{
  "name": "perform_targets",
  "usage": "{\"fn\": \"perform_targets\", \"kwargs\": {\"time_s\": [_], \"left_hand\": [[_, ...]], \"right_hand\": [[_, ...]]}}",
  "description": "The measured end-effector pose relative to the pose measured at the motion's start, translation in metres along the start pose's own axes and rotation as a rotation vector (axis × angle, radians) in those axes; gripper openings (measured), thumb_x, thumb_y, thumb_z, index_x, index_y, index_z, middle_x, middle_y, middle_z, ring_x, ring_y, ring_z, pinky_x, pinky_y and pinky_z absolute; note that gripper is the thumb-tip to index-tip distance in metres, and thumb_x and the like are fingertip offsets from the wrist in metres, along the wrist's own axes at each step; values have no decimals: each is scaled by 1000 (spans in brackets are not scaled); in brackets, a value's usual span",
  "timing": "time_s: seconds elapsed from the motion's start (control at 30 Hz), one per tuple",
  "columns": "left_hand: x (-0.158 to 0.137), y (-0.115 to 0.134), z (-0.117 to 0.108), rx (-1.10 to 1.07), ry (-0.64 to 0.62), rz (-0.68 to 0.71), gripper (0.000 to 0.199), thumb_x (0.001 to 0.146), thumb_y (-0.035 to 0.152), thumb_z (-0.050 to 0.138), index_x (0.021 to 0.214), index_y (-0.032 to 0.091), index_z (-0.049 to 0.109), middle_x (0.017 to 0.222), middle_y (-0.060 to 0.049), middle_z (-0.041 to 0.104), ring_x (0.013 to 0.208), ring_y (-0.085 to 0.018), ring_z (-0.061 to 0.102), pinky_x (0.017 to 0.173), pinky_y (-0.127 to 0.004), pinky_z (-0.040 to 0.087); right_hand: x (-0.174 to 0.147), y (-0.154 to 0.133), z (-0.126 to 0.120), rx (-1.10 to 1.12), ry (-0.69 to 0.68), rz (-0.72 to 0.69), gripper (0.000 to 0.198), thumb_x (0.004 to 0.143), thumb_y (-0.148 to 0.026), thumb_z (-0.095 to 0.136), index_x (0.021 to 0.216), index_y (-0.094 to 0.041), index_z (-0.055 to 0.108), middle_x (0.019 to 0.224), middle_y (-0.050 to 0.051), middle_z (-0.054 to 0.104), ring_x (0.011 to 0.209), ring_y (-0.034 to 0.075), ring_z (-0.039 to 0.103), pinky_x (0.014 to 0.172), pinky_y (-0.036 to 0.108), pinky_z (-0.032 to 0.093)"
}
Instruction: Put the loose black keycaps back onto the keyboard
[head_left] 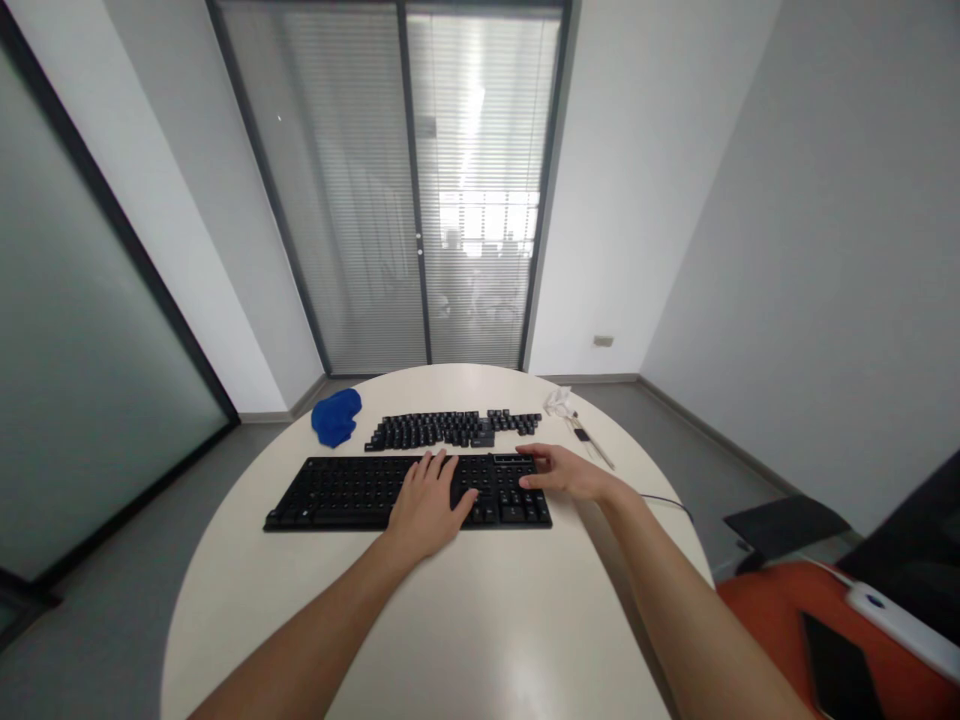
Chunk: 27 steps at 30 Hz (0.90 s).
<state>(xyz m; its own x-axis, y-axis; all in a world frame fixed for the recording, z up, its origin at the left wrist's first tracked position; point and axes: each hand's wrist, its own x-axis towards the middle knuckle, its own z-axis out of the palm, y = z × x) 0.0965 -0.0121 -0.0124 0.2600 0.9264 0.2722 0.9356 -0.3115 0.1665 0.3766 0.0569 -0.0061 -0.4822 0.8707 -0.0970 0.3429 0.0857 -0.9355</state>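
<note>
A black keyboard (337,490) lies on the round table, with most of its key sockets bare and keycaps seated mainly in the number pad at its right end. My left hand (429,505) rests palm-down on the keyboard's middle, fingers spread. Over the number pad's upper right is my right hand (559,472), its thumb and forefinger apart; nothing shows between them. Whether a fingertip presses on a key cannot be made out. Behind the keyboard, loose black keycaps (427,430) lie in rows.
A crumpled blue cloth (336,416) lies at the table's back left. At the back right are a white crumpled tissue (557,401) and a thin brush-like stick (596,445). An orange chair (772,610) beside the table (465,640) holds a phone (841,665) and a white power strip (904,625).
</note>
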Motion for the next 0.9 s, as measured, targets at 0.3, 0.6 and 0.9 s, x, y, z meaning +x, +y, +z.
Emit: {"fn": "perform_targets", "kwargs": {"time_s": [0.3, 0.6, 0.9], "left_hand": [[-1, -1, -1, 4, 0, 5, 64, 98, 56, 39, 146, 14, 47, 157, -15, 39, 147, -33, 31, 119, -50, 27], [-1, -1, 0, -10, -3, 3, 64, 98, 56, 40, 145, 14, 47, 156, -16, 40, 147, -35, 31, 119, -50, 25], [-1, 0, -2, -2, -22, -2, 64, 99, 56, 40, 146, 13, 47, 157, -15, 38, 147, -34, 31, 120, -50, 26]], "right_hand": [[5, -9, -2, -38, -28, 40, 87, 61, -41, 90, 136, -16, 57, 130, 15, 67, 119, 31, 64, 110, 46, 45], [2, -8, -5, -107, -71, 2, 74, 67, -45, 85, 130, -17, 59, 120, 10, 71, 109, 27, 66, 103, 44, 48], [5, 25, -7, -496, 503, -169, 44, 95, -43, 51, 129, -17, 60, 124, 14, 66, 100, 25, 65, 96, 42, 49]]}}
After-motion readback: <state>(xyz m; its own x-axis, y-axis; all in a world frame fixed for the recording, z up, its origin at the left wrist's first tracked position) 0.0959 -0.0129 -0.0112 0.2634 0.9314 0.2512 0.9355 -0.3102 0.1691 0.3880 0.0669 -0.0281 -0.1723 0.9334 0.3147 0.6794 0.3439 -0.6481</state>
